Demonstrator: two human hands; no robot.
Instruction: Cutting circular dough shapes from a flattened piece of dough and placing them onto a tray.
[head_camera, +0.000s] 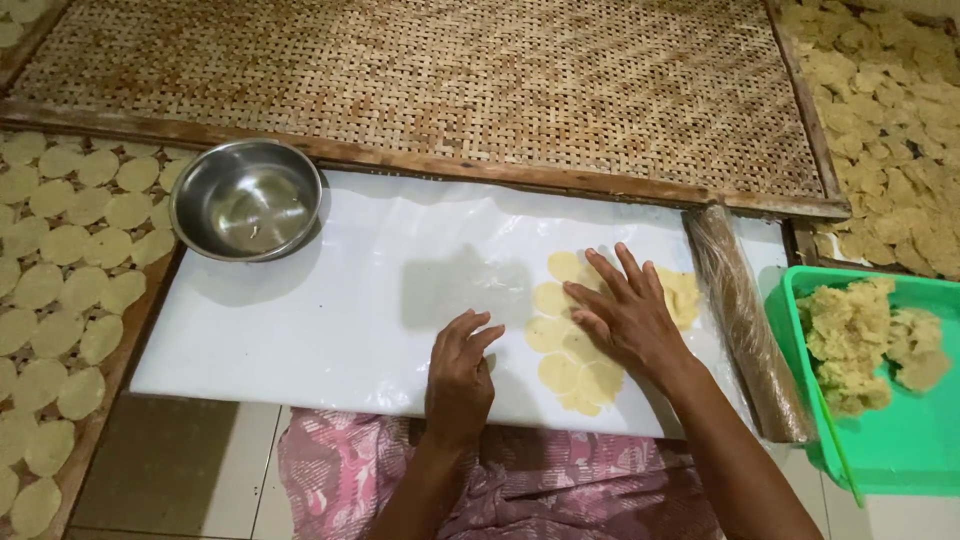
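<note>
A white board covered with clear plastic film lies in front of me. Several thin round yellow dough discs sit on its right half. My right hand lies flat on these discs with fingers spread. My left hand rests flat on the plastic just left of the discs, fingers together, holding nothing. A loose clear plastic sheet lies above my left hand.
A steel bowl stands at the board's far left corner. A plastic-wrapped rolling pin lies along the right edge. A green tub holds lumps of yellow dough. Woven trays lie around, with discs drying at left and right.
</note>
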